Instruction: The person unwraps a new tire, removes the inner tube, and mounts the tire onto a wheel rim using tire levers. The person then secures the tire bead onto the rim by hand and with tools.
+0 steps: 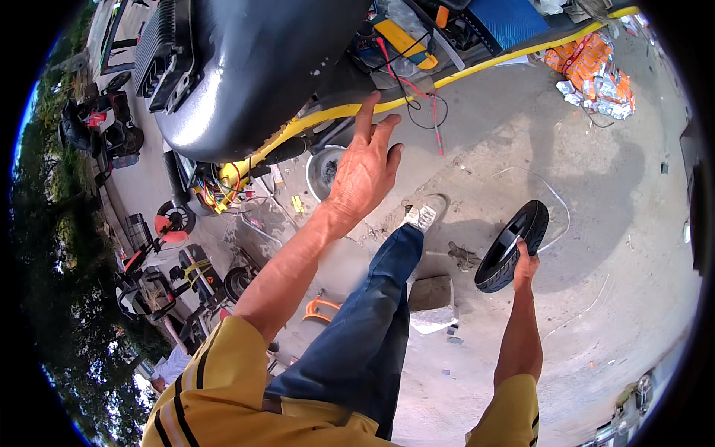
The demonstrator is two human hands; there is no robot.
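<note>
A small black tyre hangs at my right side, tilted, above the concrete. My right hand is closed around its near rim, fingers partly hidden inside it. Out ahead, my left hand is raised with the fingers apart and nothing in it. Its index fingertip overlaps the yellow lower edge of a scooter; whether it touches cannot be told. The scooter's black seat lies just beyond and to the left. Below that hand a metal basin stands on the ground, partly covered by the hand.
On the scooter's footboard lie a yellow-and-black multimeter with dangling red and black leads and a blue box. Loose wires hang from its rear. A stone block sits by my leg. Orange packaging lies far right; parked scooters stand left.
</note>
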